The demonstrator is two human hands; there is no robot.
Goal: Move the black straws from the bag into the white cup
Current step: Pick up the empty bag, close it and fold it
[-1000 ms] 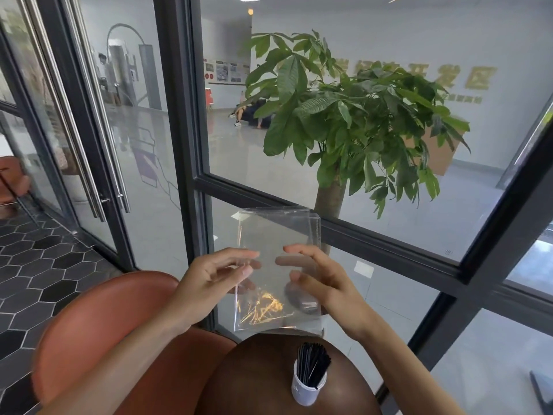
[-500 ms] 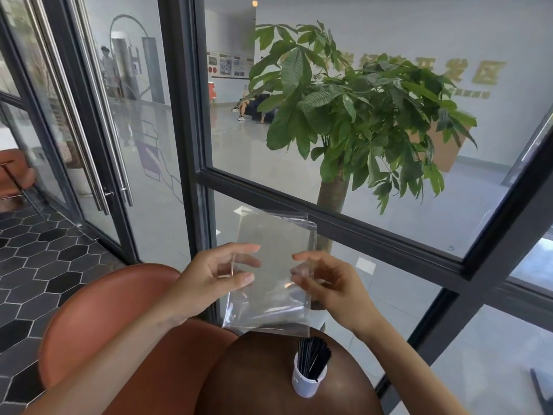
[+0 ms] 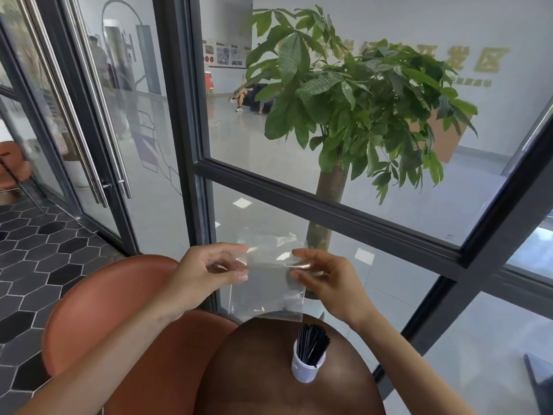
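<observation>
Left hand and right hand pinching clear bag by its sides, holding it above far table edge. Bag appearing empty. Black straws standing in white cup. Transfer judged complete; next: setting bag aside.

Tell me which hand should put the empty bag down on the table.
Probably the right hand. Both hands pinch the clear bag, but the right one hangs nearer the brown table; the left hand is over the orange chair. The straws already stand in the white cup.
</observation>
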